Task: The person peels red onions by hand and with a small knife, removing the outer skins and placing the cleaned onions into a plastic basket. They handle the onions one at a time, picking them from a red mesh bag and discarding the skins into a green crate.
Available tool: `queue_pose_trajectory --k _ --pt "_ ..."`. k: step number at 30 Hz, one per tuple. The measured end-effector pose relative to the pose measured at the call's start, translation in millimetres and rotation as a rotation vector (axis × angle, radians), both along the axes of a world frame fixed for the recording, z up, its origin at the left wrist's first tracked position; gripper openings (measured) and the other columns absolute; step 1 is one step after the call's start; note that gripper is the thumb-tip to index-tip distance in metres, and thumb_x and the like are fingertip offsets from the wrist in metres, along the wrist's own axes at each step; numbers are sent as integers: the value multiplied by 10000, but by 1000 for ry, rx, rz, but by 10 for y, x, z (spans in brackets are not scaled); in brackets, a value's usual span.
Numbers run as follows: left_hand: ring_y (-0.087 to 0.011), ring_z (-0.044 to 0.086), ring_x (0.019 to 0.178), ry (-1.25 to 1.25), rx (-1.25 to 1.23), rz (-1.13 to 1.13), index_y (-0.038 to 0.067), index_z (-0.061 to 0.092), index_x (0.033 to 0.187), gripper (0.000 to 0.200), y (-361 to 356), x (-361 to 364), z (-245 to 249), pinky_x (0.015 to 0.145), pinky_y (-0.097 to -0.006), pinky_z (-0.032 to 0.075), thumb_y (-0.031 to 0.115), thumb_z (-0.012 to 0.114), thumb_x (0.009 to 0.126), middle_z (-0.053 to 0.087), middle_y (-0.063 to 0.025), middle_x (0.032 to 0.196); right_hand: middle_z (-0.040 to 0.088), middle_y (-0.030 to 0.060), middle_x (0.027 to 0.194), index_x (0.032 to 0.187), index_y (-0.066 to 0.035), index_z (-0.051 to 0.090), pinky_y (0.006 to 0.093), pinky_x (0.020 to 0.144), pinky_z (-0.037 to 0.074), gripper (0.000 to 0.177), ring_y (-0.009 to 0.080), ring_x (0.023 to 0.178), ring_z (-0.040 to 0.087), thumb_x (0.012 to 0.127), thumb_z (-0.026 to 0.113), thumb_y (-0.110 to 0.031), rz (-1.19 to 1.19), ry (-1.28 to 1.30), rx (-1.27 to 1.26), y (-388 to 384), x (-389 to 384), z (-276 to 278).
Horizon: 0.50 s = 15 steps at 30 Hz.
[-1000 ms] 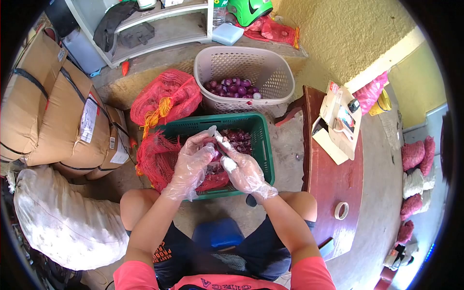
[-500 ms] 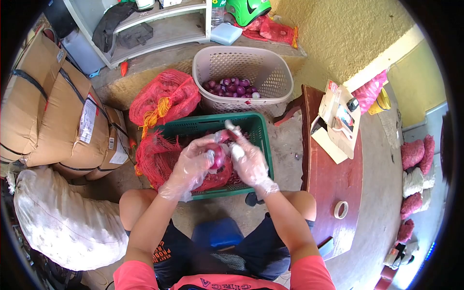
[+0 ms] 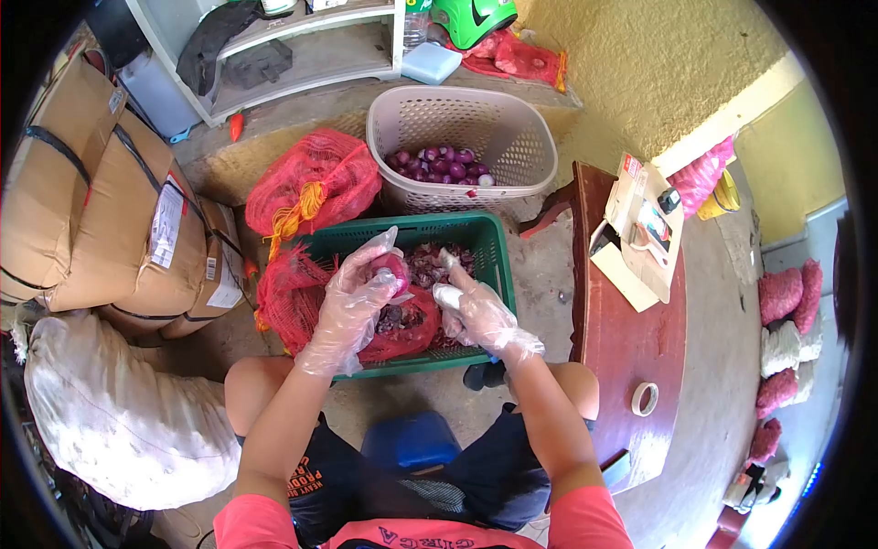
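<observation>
A red onion (image 3: pixel 391 274) sits in my left hand (image 3: pixel 349 306), its fingers wrapped round it; a thin clear plastic glove covers this hand. My right hand (image 3: pixel 480 316), gloved the same way, is apart from the onion, to its right. White wrapping shows on its thumb and index finger, which are spread from each other; the other fingers are partly hidden. Both hands are above a green plastic crate (image 3: pixel 506 274). Inside it lie loose onion skins (image 3: pixel 434 263) and a red mesh bag (image 3: pixel 297 302) with dark onion pieces or skins in its opening.
Behind the crate stands a beige basket (image 3: pixel 521 137) holding peeled purple onions (image 3: pixel 448 167). A red mesh sack (image 3: pixel 315 178) tied with yellow string is beside it. Wrapped cartons (image 3: pixel 101 183) and a white sack (image 3: pixel 128 412) are at left; a wooden table (image 3: pixel 631 366) is at right.
My hands have moved apart: the left, with the onion, slightly left and up, the right slightly right and down. Onion skins in the crate now show between them.
</observation>
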<state>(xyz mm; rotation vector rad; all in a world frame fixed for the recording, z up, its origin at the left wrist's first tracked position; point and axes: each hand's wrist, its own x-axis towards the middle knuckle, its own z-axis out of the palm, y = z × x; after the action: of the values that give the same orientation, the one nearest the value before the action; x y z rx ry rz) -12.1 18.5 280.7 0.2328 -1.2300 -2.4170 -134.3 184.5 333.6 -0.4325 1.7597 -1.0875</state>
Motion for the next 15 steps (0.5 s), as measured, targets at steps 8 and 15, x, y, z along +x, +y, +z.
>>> queue_pose_trajectory --k 8,15 --pt "-197 476 1256 -39 -78 38 61 547 1259 482 16 7 -94 1015 -327 451 -38 704 814 399 -131 1474 563 72 931 1551 -177 147 278 579 442 712 121 597 446 939 509 -214 41 76 -217 -52 256 127" --pt "-201 513 1218 50 -53 50 89 540 1256 506 42 -21 -127 982 -333 481 -24 723 798 362 -157 1492 502 -29 921 1543 -200 212 227 597 394 656 70 644 381 962 516 -176 75 177 -333 -47 270 -230"
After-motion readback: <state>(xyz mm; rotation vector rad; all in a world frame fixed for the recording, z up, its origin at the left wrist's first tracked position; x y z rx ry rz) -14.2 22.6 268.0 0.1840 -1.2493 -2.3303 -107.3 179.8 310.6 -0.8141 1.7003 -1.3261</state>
